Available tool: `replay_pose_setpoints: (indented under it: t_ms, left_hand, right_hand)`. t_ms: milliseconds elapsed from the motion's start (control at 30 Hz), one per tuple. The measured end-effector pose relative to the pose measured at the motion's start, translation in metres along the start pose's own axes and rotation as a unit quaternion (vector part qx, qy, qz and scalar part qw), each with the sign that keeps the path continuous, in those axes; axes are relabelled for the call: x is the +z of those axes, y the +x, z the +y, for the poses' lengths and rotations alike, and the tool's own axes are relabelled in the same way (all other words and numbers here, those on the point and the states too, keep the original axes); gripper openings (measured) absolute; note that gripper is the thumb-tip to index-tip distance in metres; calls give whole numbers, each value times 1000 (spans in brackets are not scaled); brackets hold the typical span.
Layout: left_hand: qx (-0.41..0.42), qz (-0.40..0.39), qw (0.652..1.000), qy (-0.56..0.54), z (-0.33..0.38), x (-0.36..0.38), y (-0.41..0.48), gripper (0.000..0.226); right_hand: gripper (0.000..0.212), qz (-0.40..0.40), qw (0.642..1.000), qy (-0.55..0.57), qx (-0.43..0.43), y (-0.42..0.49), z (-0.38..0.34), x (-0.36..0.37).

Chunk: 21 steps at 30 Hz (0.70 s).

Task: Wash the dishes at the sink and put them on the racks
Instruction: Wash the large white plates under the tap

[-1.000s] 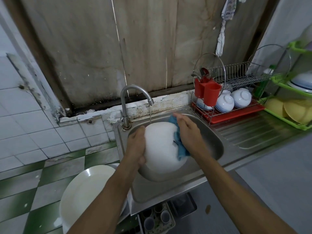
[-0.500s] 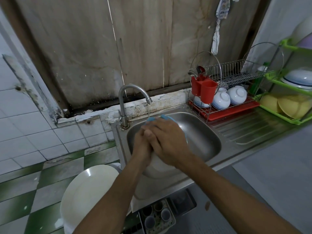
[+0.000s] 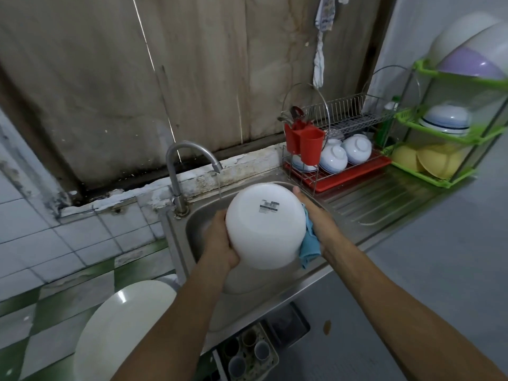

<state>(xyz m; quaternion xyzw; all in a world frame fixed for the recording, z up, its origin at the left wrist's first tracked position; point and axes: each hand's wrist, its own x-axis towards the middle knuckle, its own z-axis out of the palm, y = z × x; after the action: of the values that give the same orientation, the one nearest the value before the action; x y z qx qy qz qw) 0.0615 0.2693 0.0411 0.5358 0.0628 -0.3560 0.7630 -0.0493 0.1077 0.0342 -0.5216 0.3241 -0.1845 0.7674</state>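
White bowl (image 3: 265, 225) between both hands (image 3: 220, 240).

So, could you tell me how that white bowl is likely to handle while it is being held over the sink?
The white bowl looks smooth and glossy and sits by the running tap, so it is probably slippery. It seems rigid, possibly breakable if dropped. The left hand and right hand both steady it, sensibly.

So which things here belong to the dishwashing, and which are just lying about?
In use: left hand and right hand holding the white bowl, blue cloth, running tap, sink, metal dish rack, green rack.

Lying about: hanging rag, cup tray below the counter.
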Motion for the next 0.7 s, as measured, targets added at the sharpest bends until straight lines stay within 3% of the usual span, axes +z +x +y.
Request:
replay_pose_setpoints:
  t_ms: [67, 100, 167, 300, 400, 467, 600, 700]
  left_hand:
    - [38, 20, 999, 26, -11, 13, 5, 23]
    - [71, 32, 996, 53, -15, 20, 6, 28]
    - [158, 36, 977, 139, -22, 39, 8, 46]
    - [340, -89, 878, 323, -38, 86, 5, 44]
    - [385, -185, 805, 411, -51, 130, 18, 100]
    - [393, -209, 785, 431, -58, 165, 32, 125]
    - [400, -196, 766, 463, -67, 243, 45, 133]
    - [429, -177, 763, 450, -69, 305, 54, 125]
  right_hand:
    - [77, 45, 997, 64, 24, 7, 4, -12]
    - [72, 61, 994, 87, 23, 8, 3, -19]
    - [43, 79, 989, 125, 22, 14, -3, -36]
    - [34, 116, 962, 241, 50, 34, -23, -78]
    - [49, 138, 950, 276, 45, 50, -39, -118]
    - [57, 161, 947, 274, 44, 57, -56, -147]
    - [49, 182, 950, 253, -11, 63, -104, -201]
    - [38, 204, 964, 151, -83, 61, -147, -240]
